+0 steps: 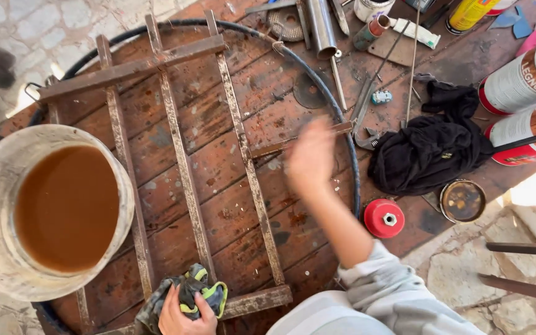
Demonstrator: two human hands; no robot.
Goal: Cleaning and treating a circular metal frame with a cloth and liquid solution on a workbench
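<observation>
Head view looks down on a round wooden desk [243, 80] where a rusty metal grille [181, 161] lies flat, its bars running away from the person. The left hand [184, 313] is clenched around a crumpled dark-and-yellow rag [196, 293] at the near end of the grille, touching the lower crossbar. The right hand [310, 155] is raised and motion-blurred over the grille's right side, fingers spread, holding nothing, near a short side bar. A bucket of brown liquid [63, 208] stands on the left, overlapping the grille. To the right lie a black cloth [429, 149], a red disc with a nut [384, 218] and paint cans [522, 80]. Judging from the rag on the metal, wiping down the bars seems to be the step in hand; continuing would call for the free hand steadying the frame.
</observation>
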